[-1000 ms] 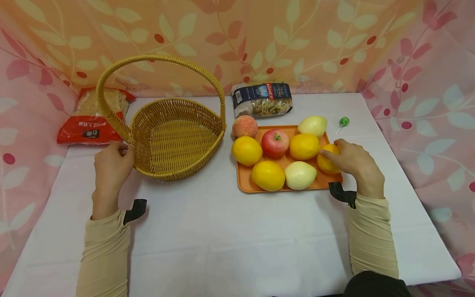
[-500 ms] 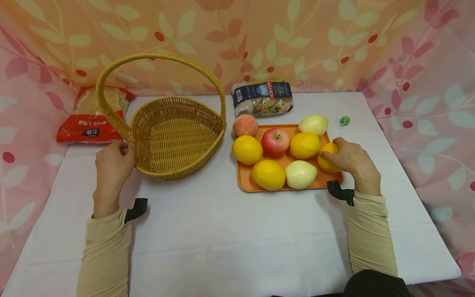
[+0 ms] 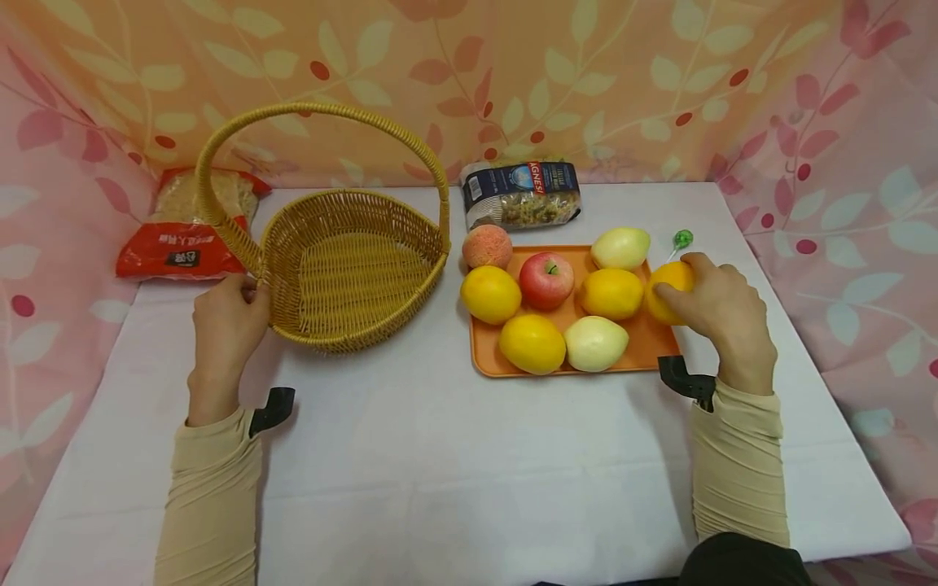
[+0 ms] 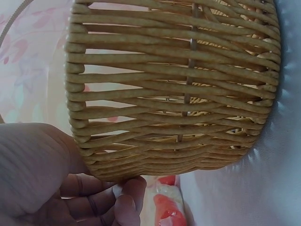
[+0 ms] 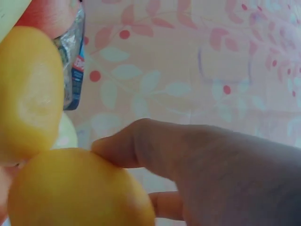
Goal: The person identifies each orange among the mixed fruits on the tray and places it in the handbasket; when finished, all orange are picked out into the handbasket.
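Observation:
My left hand (image 3: 230,325) pinches the left rim of a tan wicker basket (image 3: 359,330), just below the foot of its tall arched handle. In the left wrist view, thumb and fingers meet at the rim of the woven wall (image 4: 164,99). My right hand (image 3: 729,313) holds a yellow lemon (image 3: 668,295) over the right edge of the orange tray (image 3: 648,358). Thumb and fingers span this lemon in the right wrist view, beside another lemon (image 5: 30,94). On the tray are a red apple (image 3: 546,281), several yellow lemons (image 3: 532,345) and pale green pointed fruits (image 3: 596,343).
A rough peach-coloured ball (image 3: 487,247) sits at the tray's back left corner. Behind it lies an Agnesi pasta bag (image 3: 520,195). A red bag (image 3: 179,251) is left of the basket, and a green lollipop (image 3: 682,239) is behind my right hand.
My right hand has moved up and to the right, raising the lemon from its place on the tray. The neighbouring lemon has shifted slightly right. My left hand keeps its grip on the basket.

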The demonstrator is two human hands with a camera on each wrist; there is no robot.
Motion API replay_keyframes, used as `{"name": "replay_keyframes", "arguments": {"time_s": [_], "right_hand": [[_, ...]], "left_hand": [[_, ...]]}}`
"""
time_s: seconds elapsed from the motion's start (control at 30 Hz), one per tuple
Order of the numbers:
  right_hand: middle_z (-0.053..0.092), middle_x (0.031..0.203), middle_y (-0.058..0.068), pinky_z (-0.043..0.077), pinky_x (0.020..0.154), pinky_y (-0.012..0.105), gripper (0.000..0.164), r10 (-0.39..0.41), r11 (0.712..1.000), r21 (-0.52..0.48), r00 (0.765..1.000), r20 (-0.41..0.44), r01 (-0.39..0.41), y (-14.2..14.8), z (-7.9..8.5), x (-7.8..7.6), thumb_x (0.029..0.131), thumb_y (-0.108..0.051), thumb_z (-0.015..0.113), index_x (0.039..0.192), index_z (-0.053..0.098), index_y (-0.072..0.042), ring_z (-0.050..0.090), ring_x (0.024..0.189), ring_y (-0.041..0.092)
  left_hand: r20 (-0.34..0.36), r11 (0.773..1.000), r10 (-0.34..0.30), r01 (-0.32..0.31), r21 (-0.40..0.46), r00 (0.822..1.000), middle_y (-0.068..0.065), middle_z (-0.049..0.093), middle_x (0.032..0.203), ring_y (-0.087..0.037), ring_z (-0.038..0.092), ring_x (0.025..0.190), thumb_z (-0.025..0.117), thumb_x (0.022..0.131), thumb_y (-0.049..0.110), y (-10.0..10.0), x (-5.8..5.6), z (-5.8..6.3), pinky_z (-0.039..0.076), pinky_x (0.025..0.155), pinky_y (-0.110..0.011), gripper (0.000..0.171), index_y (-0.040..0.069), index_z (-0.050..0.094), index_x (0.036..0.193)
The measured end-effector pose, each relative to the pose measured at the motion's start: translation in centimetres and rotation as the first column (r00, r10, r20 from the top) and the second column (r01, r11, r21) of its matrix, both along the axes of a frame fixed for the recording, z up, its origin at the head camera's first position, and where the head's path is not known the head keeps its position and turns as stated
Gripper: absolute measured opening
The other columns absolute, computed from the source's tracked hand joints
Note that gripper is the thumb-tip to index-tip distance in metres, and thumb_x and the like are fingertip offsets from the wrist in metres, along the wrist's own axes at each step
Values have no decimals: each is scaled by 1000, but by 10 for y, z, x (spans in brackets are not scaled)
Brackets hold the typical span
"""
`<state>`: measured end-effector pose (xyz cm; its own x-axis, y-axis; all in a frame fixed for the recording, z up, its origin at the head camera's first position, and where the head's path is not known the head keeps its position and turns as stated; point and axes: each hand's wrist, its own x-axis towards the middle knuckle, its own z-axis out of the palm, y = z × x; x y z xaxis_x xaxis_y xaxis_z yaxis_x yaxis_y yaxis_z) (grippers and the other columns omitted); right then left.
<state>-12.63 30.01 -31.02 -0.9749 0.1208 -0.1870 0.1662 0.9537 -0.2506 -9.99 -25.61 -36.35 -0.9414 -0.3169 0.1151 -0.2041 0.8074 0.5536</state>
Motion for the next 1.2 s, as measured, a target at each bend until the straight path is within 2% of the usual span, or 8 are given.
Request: {"name": "replay_keyframes", "arguments": {"time_s": [0.17,0.37,0.47,0.57,0.67,0.8,1.03,1.2], "right_hand": [[50,117,33,41,70,60,67,-26,999,-33,977,-210,20,-15,7,0,93,-53,43,145,41,-12,48,92,48],[48,130,32,40,83,67,64,26,995,-81,926,-377,-61,-41,17,-9,92,-46,53,148,41,-17,49,103,50],[49,130,28,41,85,67,63,85,984,-99,880,-467,-147,-58,23,-15,89,-41,61,146,44,-20,52,104,49],[51,128,23,47,84,65,62,184,958,-83,807,-561,-275,-77,29,-19,86,-34,68,143,48,-20,57,100,47],[52,127,21,52,82,61,61,310,906,-34,717,-624,-422,-96,35,-21,84,-28,72,140,49,-18,59,100,43],[53,128,21,55,80,52,62,462,812,43,595,-657,-583,-124,41,-23,83,-29,73,139,50,-16,59,100,36],[52,133,24,53,88,50,60,626,647,164,396,-672,-745,-172,43,-23,85,-36,69,139,52,-17,57,111,37],[47,138,24,49,97,48,59,707,558,174,355,-612,-811,-203,39,-20,87,-37,67,141,50,-21,54,118,37]], "left_hand": [[-1,1000,-1,1,0,1000,-31,65,88,-36,57,69,48,97,21,-1,0,0,38,48,-24,38,-13,63,104],[13,1000,-8,8,7,1000,-31,64,89,-35,57,69,47,97,21,-1,0,1,38,48,-24,38,-13,63,105],[14,1000,-9,9,4,1000,-31,64,89,-35,57,69,46,97,20,-1,0,1,38,48,-24,38,-13,63,106],[9,1000,-10,10,-2,1000,-31,64,89,-36,57,70,46,96,19,-1,0,1,38,48,-24,38,-13,63,105],[5,1000,-15,15,-4,1000,-31,64,89,-37,57,71,46,96,19,-1,0,1,38,49,-24,38,-14,63,105],[0,1000,-20,20,-3,1000,-31,64,89,-37,57,70,46,96,19,-2,0,1,38,48,-24,38,-14,63,105],[-6,1000,-21,21,-6,1000,-30,64,88,-37,57,70,47,96,20,-3,0,-1,38,49,-25,38,-13,63,105],[-1,1000,-24,24,-5,1000,-30,64,88,-37,57,70,46,96,20,-3,0,0,38,48,-25,38,-13,63,105]]}}
